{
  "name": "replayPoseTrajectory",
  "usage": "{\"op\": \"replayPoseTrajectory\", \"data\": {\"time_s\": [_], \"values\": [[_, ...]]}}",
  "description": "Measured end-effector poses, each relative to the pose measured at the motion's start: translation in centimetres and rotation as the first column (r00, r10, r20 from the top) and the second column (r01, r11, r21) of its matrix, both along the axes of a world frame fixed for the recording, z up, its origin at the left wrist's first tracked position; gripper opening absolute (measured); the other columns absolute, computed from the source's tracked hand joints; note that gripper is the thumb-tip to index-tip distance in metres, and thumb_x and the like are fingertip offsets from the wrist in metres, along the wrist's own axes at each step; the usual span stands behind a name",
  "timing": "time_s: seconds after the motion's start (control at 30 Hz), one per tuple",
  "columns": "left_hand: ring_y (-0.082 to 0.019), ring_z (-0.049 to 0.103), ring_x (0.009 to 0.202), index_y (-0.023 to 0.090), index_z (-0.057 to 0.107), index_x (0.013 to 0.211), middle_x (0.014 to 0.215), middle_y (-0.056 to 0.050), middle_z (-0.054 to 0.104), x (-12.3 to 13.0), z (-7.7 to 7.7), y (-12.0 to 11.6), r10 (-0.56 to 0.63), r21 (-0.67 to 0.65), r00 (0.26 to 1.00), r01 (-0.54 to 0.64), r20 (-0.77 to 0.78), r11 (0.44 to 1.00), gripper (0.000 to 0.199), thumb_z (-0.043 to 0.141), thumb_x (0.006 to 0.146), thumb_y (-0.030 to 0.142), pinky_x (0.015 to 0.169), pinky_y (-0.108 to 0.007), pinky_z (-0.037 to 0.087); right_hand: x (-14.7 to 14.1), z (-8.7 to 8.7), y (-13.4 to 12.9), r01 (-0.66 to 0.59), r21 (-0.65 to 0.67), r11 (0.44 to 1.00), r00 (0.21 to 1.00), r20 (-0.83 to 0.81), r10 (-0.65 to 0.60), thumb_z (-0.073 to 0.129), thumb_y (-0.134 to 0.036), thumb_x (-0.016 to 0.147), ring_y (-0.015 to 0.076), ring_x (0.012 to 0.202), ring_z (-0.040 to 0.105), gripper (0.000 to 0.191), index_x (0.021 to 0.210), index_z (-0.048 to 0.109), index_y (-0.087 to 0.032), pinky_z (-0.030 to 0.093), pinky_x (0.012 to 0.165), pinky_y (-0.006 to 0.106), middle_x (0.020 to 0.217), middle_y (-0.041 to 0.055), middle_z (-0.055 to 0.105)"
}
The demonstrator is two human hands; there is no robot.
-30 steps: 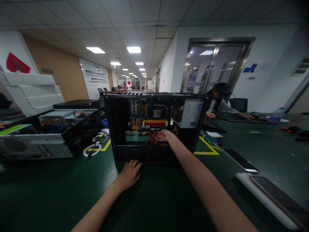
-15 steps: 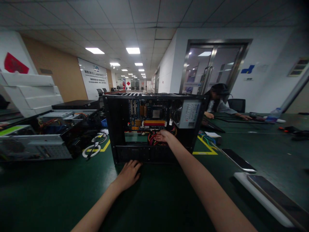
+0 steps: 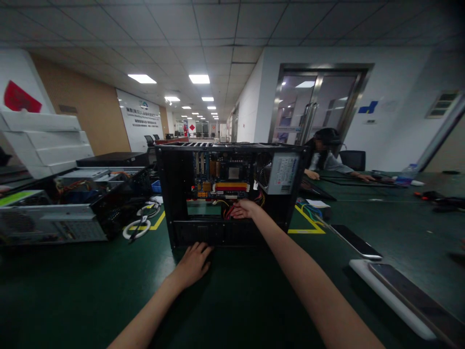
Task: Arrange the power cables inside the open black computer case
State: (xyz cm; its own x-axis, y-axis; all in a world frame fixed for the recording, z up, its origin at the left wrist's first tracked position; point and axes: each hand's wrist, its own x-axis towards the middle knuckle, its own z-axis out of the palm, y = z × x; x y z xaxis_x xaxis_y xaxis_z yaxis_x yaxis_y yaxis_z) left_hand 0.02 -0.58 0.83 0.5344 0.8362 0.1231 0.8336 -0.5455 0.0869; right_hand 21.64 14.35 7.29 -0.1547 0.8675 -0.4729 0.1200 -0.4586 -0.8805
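An open black computer case (image 3: pixel 203 233) stands in front of me, showing a motherboard (image 3: pixel 233 173) and, at its upper right, a power supply (image 3: pixel 284 173). My right hand (image 3: pixel 244 209) reaches inside, its fingers curled round a bundle of red, yellow and black cables (image 3: pixel 226 210) below the red and yellow memory slots (image 3: pixel 231 186). Fingers spread, my left hand (image 3: pixel 196 261) rests on the green table against the lower front edge of the case and holds nothing.
Another opened computer (image 3: pixel 69 215) lies at the left, beside a coiled white cable (image 3: pixel 136 229). Phones (image 3: pixel 356 240) and a white device (image 3: pixel 392 298) are on the right. Across the table (image 3: pixel 407 228) sits a person (image 3: pixel 329 155) near a bottle (image 3: pixel 407 174).
My right hand has shifted slightly among the cables, and a yellow wire now arches more visibly to its left. My left hand has stayed in place. The view has moved a little.
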Motion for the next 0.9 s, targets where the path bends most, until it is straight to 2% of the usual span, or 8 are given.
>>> {"op": "replayPoseTrajectory", "data": {"time_s": [0.13,0.27,0.4,0.5,0.6,0.77,0.9], "values": [[-0.022,0.037,0.105,0.026,0.034,0.117,0.115,-0.005,0.041,0.0,0.1,0.0,-0.009,-0.007,1.0,0.01,0.009,1.0,0.041,0.041,0.077,0.023,0.087,-0.039,0.032,0.9,0.2,-0.6,0.051,0.148,0.988,0.986,0.149,-0.073,0.035,-0.013,0.079,0.0107,0.049,0.056,0.009,0.078,0.045,-0.011,0.047,0.052,0.025,0.054,0.0046,0.057],[-0.022,0.036,0.107,0.027,0.034,0.118,0.116,-0.004,0.041,-0.1,0.2,0.0,0.001,-0.024,1.0,-0.001,0.014,1.0,0.042,0.04,0.077,0.024,0.087,-0.04,0.032,2.8,0.5,-1.5,0.073,0.326,0.943,0.952,0.26,-0.164,0.039,-0.015,0.078,0.007,0.044,0.052,0.009,0.082,0.046,-0.011,0.043,0.046,0.019,0.061,0.0047,0.059],[-0.022,0.036,0.107,0.027,0.035,0.117,0.116,-0.004,0.041,0.0,0.3,-0.1,-0.001,-0.026,1.0,0.001,0.018,1.0,0.041,0.041,0.077,0.023,0.088,-0.039,0.031,5.2,0.6,-2.7,0.052,0.491,0.87,0.855,0.428,-0.292,0.04,-0.013,0.075,0.0053,0.045,0.051,0.009,0.08,0.048,-0.012,0.038,0.046,0.015,0.068,0.0047,0.061],[-0.022,0.037,0.106,0.027,0.034,0.118,0.115,-0.004,0.041,0.0,0.3,-0.1,0.0,-0.024,1.0,0.0,0.016,1.0,0.042,0.041,0.076,0.023,0.088,-0.039,0.032,6.8,0.7,-4.2,-0.061,0.627,0.777,0.741,0.55,-0.386,0.041,-0.013,0.074,0.0068,0.052,0.053,0.009,0.072,0.05,-0.014,0.037,0.051,0.016,0.067,0.0034,0.06],[-0.022,0.037,0.106,0.027,0.034,0.118,0.115,-0.004,0.041,-0.1,0.2,0.0,-0.001,-0.02,1.0,0.001,0.024,1.0,0.042,0.041,0.077,0.023,0.087,-0.039,0.032,7.6,0.7,-6.6,-0.21,0.7,0.682,0.64,0.626,-0.445,0.041,-0.012,0.074,0.0088,0.06,0.055,0.01,0.072,0.051,-0.015,0.037,0.058,0.017,0.067,0.0026,0.06],[-0.022,0.037,0.106,0.027,0.034,0.118,0.115,-0.003,0.041,-0.1,0.0,0.0,0.003,-0.018,1.0,-0.003,0.026,1.0,0.042,0.04,0.077,0.024,0.088,-0.04,0.032,7.3,-0.5,-10.2,-0.394,0.702,0.593,0.512,0.703,-0.493,0.036,-0.013,0.078,0.0115,0.068,0.055,0.015,0.08,0.05,-0.015,0.036,0.063,0.02,0.073,0.0041,0.058],[-0.022,0.037,0.106,0.028,0.034,0.118,0.115,-0.004,0.041,-0.1,-0.3,0.2,0.008,-0.012,1.0,-0.007,0.026,1.0,0.042,0.04,0.077,0.025,0.088,-0.04,0.032,7.1,-2.3,-11.4,-0.477,0.727,0.493,0.438,0.683,-0.585,0.03,-0.013,0.08,0.0147,0.074,0.053,0.021,0.08,0.051,-0.014,0.037,0.07,0.024,0.075,0.0069,0.057]]}}
